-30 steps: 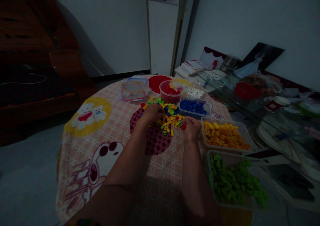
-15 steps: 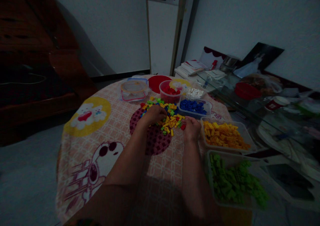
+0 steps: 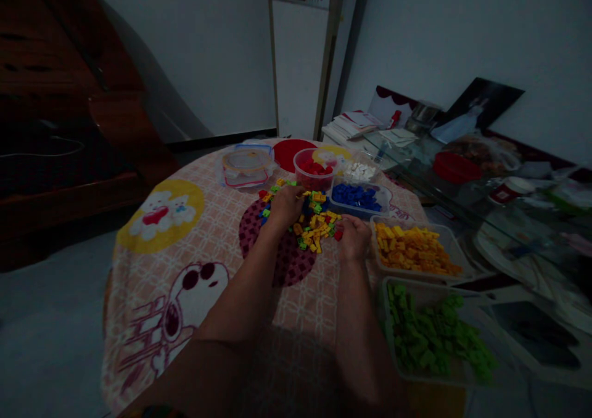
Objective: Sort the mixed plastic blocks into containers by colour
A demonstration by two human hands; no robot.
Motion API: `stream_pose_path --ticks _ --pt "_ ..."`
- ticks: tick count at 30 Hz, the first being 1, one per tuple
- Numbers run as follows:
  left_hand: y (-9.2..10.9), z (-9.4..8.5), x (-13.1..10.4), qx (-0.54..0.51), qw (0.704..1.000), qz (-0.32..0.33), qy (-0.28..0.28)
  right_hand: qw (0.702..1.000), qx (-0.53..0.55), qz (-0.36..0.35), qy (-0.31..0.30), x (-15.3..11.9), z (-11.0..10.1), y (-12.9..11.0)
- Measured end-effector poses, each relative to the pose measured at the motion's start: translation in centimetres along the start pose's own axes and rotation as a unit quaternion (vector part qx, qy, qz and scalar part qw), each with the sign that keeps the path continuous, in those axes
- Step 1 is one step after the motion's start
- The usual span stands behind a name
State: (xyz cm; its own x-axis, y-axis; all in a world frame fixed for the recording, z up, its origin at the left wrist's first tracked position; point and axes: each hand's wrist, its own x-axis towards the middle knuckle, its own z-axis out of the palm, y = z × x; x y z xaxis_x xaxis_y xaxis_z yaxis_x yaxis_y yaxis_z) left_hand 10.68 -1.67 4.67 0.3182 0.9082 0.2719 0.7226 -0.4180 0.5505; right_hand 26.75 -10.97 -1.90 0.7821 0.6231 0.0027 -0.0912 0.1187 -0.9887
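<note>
A pile of mixed yellow, green, blue and red bricks (image 3: 317, 224) lies on the patterned tablecloth (image 3: 296, 307). Over the pile's back left part is my left hand (image 3: 287, 206), fingers bent down at the bricks; what its fingertips touch is too dark to make out. At the pile's right edge rests my right hand (image 3: 354, 236), fingers curled together beside a red brick (image 3: 339, 235). Whether it grips anything is hidden. Right of my right hand stands a box of yellow bricks (image 3: 411, 248), with a box of green bricks (image 3: 435, 331) nearer.
Behind the pile are a tub of red bricks (image 3: 314, 168), a box of blue bricks (image 3: 356, 197) and a container of white bricks (image 3: 361, 170). Lidded clear containers (image 3: 245, 165) sit at the back left. A cluttered glass table (image 3: 430, 202) adjoins on the right.
My left hand has moved slightly right and away from me over the pile, uncovering some bricks at its left. My right hand stays almost still.
</note>
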Motion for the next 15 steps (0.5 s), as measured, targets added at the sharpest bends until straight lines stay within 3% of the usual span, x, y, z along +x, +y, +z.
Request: stream_pose_path --ticks 6,15 --pt "0.4 1.2 -0.7 0.050 0.998 -0.010 -0.036 1.000 -0.008 0.002 0.001 0.2 0.0 0.3" --pt "0.4 1.1 -0.4 -0.001 1.000 -0.023 0.003 1.000 -0.006 -0.008 -0.008 0.4 -0.1 0.6"
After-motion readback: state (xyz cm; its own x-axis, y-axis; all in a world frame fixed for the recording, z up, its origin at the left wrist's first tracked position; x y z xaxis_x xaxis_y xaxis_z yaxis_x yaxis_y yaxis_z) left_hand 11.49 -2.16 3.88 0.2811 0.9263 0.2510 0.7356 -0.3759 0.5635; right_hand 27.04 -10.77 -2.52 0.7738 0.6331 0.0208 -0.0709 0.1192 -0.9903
